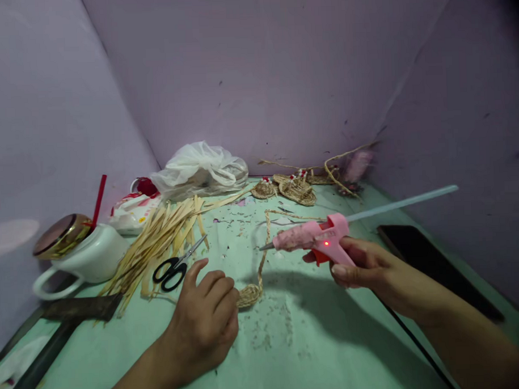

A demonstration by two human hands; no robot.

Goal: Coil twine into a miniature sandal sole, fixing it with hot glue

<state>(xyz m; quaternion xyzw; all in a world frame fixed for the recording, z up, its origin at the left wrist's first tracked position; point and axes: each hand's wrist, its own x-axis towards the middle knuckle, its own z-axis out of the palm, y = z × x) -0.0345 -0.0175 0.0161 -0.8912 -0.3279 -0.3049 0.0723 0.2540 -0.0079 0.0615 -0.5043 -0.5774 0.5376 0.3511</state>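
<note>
My right hand (368,264) is wrapped round the handle of a pink hot glue gun (312,235), its red light on and its nozzle pointing left. A long clear glue stick (408,202) sticks out of the gun's back. My left hand (208,315) rests low on the table with curled fingers, closed on the edge of a small coil of braided straw cord (248,296). From that coil the loose braid (262,262) runs away from me, passing just left of the nozzle. My left fingertips are partly hidden behind the hand.
Black-handled scissors (172,272) lie beside loose straw strips (167,226). A hammer-like tool (80,308) and a white cup (91,260) stand left. Behind are a plastic bag (203,168) and finished-looking braided pieces (297,188). A dark phone (436,268) and a cable (413,339) lie right.
</note>
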